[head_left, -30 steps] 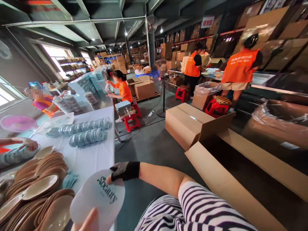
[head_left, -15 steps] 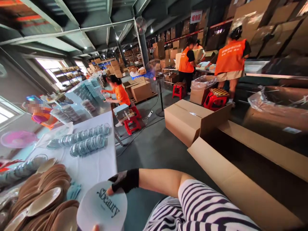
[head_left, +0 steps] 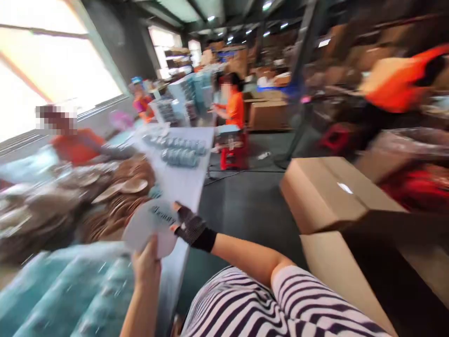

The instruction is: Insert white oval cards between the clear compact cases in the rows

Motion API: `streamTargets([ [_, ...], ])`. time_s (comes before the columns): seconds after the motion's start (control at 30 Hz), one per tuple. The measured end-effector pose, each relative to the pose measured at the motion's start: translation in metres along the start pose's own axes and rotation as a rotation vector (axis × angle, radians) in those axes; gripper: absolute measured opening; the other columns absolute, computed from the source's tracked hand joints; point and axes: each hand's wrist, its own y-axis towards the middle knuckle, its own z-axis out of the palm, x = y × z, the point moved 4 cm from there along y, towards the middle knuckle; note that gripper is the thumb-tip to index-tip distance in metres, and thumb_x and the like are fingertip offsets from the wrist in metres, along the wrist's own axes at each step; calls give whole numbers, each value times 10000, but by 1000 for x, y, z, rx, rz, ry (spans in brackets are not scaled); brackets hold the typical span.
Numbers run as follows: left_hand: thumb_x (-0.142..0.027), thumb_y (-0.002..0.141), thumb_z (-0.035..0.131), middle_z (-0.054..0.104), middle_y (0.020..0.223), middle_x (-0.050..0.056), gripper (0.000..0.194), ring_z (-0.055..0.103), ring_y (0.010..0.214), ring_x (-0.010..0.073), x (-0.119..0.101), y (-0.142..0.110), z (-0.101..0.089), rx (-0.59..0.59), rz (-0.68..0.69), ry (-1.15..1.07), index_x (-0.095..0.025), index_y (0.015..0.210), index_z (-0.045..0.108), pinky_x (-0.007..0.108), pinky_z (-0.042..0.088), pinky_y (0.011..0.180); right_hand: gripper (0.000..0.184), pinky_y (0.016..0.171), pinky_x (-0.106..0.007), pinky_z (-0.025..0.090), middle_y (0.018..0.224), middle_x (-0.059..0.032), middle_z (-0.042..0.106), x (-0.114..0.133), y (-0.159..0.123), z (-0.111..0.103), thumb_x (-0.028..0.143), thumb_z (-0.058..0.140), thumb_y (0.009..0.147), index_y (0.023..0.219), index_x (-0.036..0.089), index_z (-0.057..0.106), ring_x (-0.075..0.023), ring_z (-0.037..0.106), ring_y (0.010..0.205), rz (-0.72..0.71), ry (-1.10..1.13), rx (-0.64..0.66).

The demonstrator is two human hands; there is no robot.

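Note:
In front of me is a white, rounded, card-like piece (head_left: 140, 229) with dark "beauty" lettering; whether it is one sheet or a stack I cannot tell. My bare left hand (head_left: 147, 262) grips its lower edge, thumb on the printed face. At its right edge, my right hand (head_left: 191, 227), in a black fingerless glove, pinches it with the thumb in front and the fingers partly hidden. Just behind it, on the table, lie brown oval pieces (head_left: 115, 215), some with pale inner faces. Pale blue wrapped items (head_left: 87, 290) fill the near left, blurred.
Rows of clear, shiny pieces (head_left: 180, 157) lie on the white-covered table (head_left: 191, 180). An open cardboard box (head_left: 329, 276) and another carton (head_left: 315, 192) stand on the right. Co-workers in orange sit or stand around, one across the table (head_left: 79, 142).
My view has swung left, bringing the window, a co-worker and the pale blue items into sight. The white piece is raised higher in view, and my left hand now shows fully, both hands still gripping.

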Motion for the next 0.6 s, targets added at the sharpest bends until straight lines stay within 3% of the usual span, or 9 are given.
streamTargets([
  [0.1, -346, 556, 870, 759, 971, 91, 566, 724, 877, 254, 0, -1, -17, -115, 11, -203, -139, 1053, 696, 436, 585, 880, 745, 1205, -455, 306, 1543, -212, 392, -10, 6, 17, 430, 612, 856, 1490, 90, 414, -277, 390, 1441, 215, 24, -56],
  [0.2, -326, 532, 899, 751, 889, 93, 526, 717, 802, 234, -3, 3, -53, -214, 55, -324, -120, 981, 719, 399, 579, 827, 732, 1203, -456, 306, 1544, -200, 396, -4, 13, 55, 458, 546, 875, 1492, 87, 408, -262, 384, 1445, 88, 81, 103],
  [0.33, -309, 524, 898, 754, 904, 80, 483, 708, 850, 235, -2, -21, -119, -454, 136, -382, -148, 949, 732, 366, 549, 829, 603, 1105, -455, 430, 1439, -172, 525, 33, -13, 106, 496, 535, 874, 1371, 156, 537, -256, 520, 1322, -63, 168, 170],
  [0.47, -208, 549, 874, 760, 922, 74, 418, 702, 843, 218, 3, -55, -168, -580, 150, -431, -138, 935, 732, 354, 546, 851, 500, 825, -393, 569, 1041, -144, 711, 59, -36, 158, 520, 587, 755, 1087, 152, 651, -237, 670, 929, 73, 242, 319],
  [0.53, -131, 584, 839, 760, 916, 54, 400, 700, 815, 198, 3, -66, -187, -646, 129, -499, -153, 965, 718, 350, 555, 849, 442, 721, -369, 571, 906, -116, 713, 55, -27, 165, 513, 575, 701, 950, 156, 653, -217, 657, 795, 178, 244, 240],
  [0.6, -84, 660, 778, 758, 925, 37, 387, 700, 819, 179, -2, -71, -204, -696, 103, -584, -177, 1027, 698, 353, 558, 870, 422, 621, -350, 553, 825, -95, 693, 42, -8, 149, 520, 555, 690, 878, 151, 637, -194, 627, 683, 243, 245, 79],
])
